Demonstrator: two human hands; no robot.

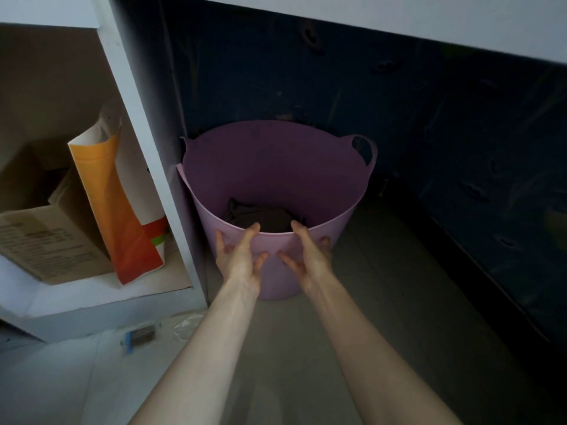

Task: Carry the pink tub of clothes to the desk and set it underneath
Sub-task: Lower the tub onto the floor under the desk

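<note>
The pink tub (270, 167) stands upright on the tiled floor in the dark space under the white desk (399, 13), pushed against the desk's left side panel. Dark clothes (264, 217) lie at its bottom. One loop handle (366, 148) shows on its right rim. My left hand (242, 257) and my right hand (306, 256) rest flat against the tub's near wall just below the rim, fingers spread, palms on the plastic, not closed around anything.
A white shelf unit (147, 124) on the left holds a cardboard box (46, 237) and an orange-and-white paper bag (113, 204). A dark blue wall (429, 118) backs the space. A small blue-ended object (139, 334) and clear plastic wrap (187, 325) lie on the floor.
</note>
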